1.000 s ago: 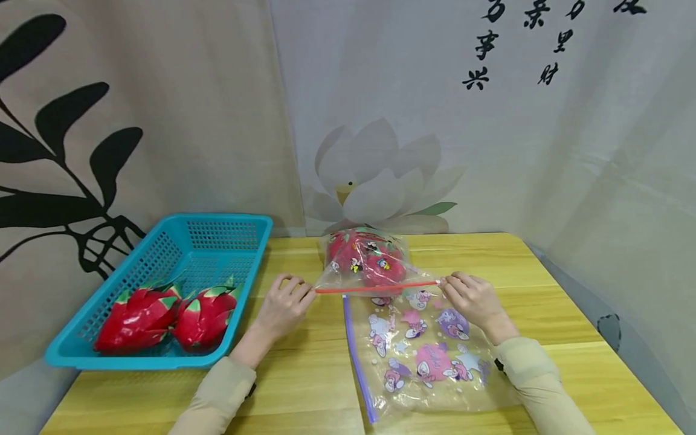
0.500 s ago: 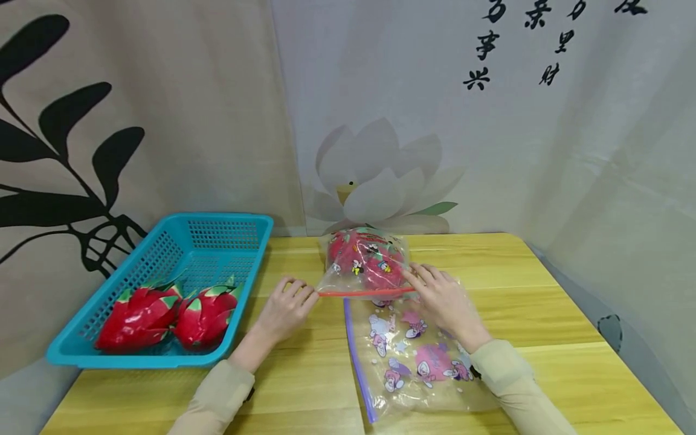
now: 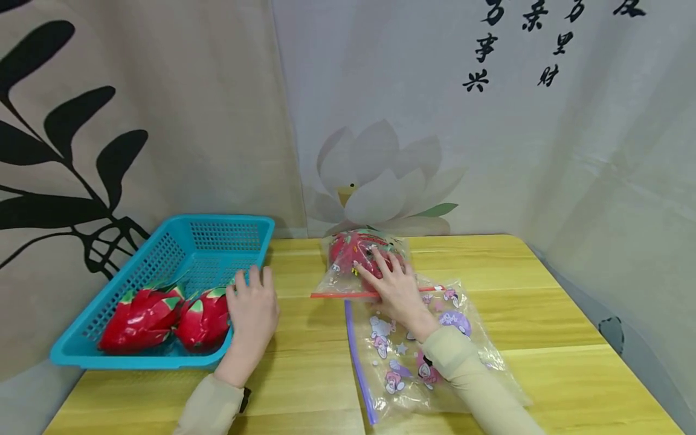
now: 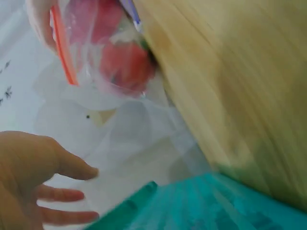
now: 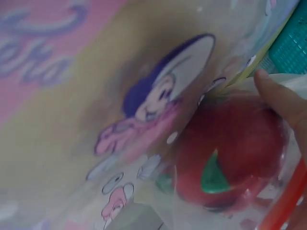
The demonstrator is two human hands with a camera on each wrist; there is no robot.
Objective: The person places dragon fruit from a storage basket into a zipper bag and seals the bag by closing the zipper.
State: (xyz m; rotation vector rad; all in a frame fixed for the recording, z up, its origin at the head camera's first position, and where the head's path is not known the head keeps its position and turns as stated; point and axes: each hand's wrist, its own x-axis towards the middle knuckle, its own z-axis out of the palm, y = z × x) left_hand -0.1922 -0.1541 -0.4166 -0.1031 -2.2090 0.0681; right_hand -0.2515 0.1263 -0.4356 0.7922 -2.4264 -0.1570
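Note:
Over the right rim of the blue basket (image 3: 179, 254) is my left hand (image 3: 254, 311), its fingers extended and holding nothing. Beside its fingertips lies a red dragon fruit (image 3: 200, 323) with green-tipped scales, and a second dragon fruit (image 3: 136, 323) sits left of that one. My right hand (image 3: 399, 293) rests with spread fingers on a clear zip bag (image 3: 339, 275) that has a red seal strip. Red fruit with green tips (image 5: 235, 143) shows through the bag's film in the right wrist view. Under my right forearm lies a larger flat zip bag (image 3: 380, 362) with cartoon prints and a purple seal.
The wooden table (image 3: 310, 386) carries the basket on the left and both bags at centre and right. A cloth backdrop (image 3: 228, 121) with a printed lotus, leaves and characters hangs right behind the table's far edge.
My left hand has let go of the red strip's left end and moved left to the basket. My right hand has slid left from the strip's right end onto the filled bag.

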